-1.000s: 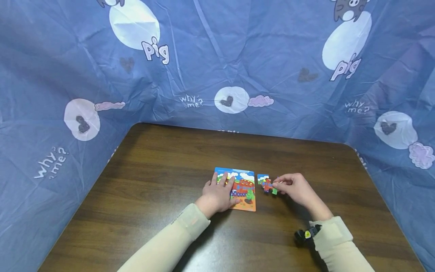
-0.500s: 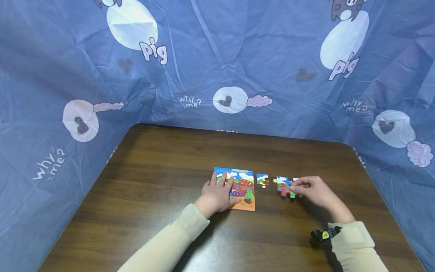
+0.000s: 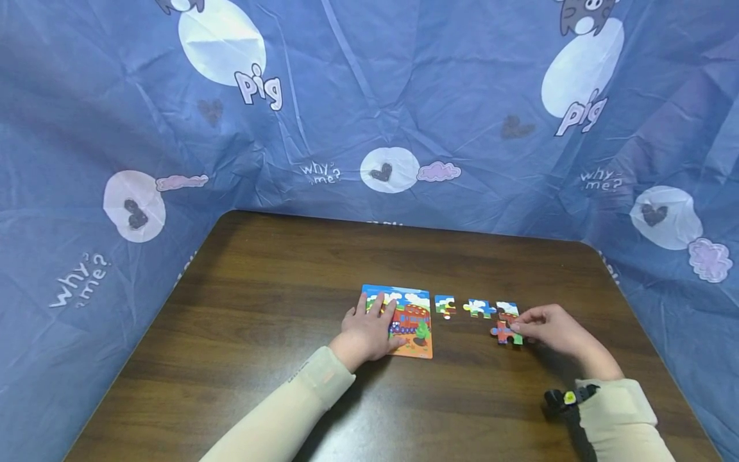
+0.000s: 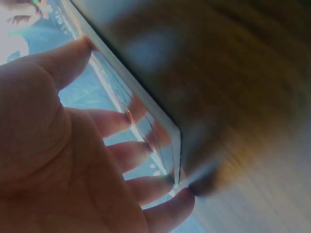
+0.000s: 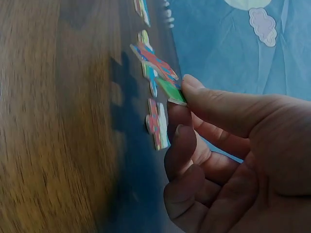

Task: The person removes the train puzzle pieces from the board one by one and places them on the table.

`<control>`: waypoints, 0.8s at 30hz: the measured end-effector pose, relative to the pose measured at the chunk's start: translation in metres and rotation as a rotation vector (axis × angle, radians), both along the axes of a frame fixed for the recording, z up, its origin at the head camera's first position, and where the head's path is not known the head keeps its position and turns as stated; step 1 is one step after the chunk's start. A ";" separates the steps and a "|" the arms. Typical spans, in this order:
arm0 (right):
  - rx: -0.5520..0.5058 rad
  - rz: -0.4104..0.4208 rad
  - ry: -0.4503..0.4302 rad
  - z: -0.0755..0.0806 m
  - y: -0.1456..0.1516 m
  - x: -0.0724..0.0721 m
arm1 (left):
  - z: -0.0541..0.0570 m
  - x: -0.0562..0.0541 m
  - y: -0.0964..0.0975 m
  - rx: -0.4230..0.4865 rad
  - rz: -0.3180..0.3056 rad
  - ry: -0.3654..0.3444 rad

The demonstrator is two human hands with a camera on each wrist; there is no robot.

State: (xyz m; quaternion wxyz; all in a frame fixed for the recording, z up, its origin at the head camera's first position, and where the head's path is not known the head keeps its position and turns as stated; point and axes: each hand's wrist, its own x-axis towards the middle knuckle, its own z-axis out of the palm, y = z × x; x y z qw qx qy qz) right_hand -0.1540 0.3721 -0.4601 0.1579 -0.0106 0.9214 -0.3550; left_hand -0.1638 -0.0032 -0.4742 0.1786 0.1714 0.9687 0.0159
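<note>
My left hand (image 3: 366,335) lies with fingers spread on a square picture puzzle (image 3: 414,324) that shows a red train under a blue sky. Its fingertips touch the picture face in the left wrist view, and part of the picture is covered by the hand. With thumb and fingers, my right hand (image 3: 550,328) pinches a red and green jigsaw piece (image 3: 505,333) by its green corner (image 5: 171,91). In the right wrist view this piece is raised and tilted above the table. Close behind it lies a jigsaw piece with white and red (image 3: 507,308), partly overlapped.
Left of that piece are a jigsaw piece with clouds (image 3: 479,308) and another blue, green and yellow jigsaw piece (image 3: 444,304), beside the puzzle's right edge. All lie on the brown wooden table (image 3: 288,269). A blue printed cloth (image 3: 346,96) hangs behind it.
My right hand has moved right with the red and green piece, away from the puzzle, uncovering the pieces lying in a row. The left hand stays in place on the picture.
</note>
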 end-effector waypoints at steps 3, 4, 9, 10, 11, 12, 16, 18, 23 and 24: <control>0.021 0.009 -0.009 0.001 0.003 0.000 | 0.000 0.000 0.000 0.000 0.000 -0.002; 0.029 0.011 -0.009 0.001 0.004 0.000 | 0.000 0.000 0.000 0.000 0.000 -0.003; 0.069 -0.009 0.001 -0.001 0.007 0.000 | 0.001 -0.001 0.000 0.001 0.000 -0.002; 0.076 -0.014 0.004 -0.002 0.008 -0.001 | 0.000 -0.001 0.000 0.001 0.000 -0.001; 0.081 -0.021 0.005 -0.003 0.008 -0.001 | 0.000 -0.001 0.000 0.001 0.001 -0.001; 0.088 -0.029 0.005 -0.003 0.008 -0.001 | 0.000 0.000 0.000 0.000 0.001 -0.002; 0.125 -0.055 -0.001 -0.005 0.009 -0.003 | 0.000 0.000 -0.001 0.005 0.003 -0.005; 0.143 -0.078 -0.010 -0.006 0.008 -0.004 | 0.000 0.000 -0.001 0.007 0.003 -0.007; 0.181 -0.138 -0.035 -0.007 0.005 -0.007 | 0.000 0.000 -0.001 0.003 0.002 -0.003; 0.190 -0.143 -0.034 -0.007 0.005 -0.007 | 0.000 0.000 -0.001 0.002 0.002 -0.002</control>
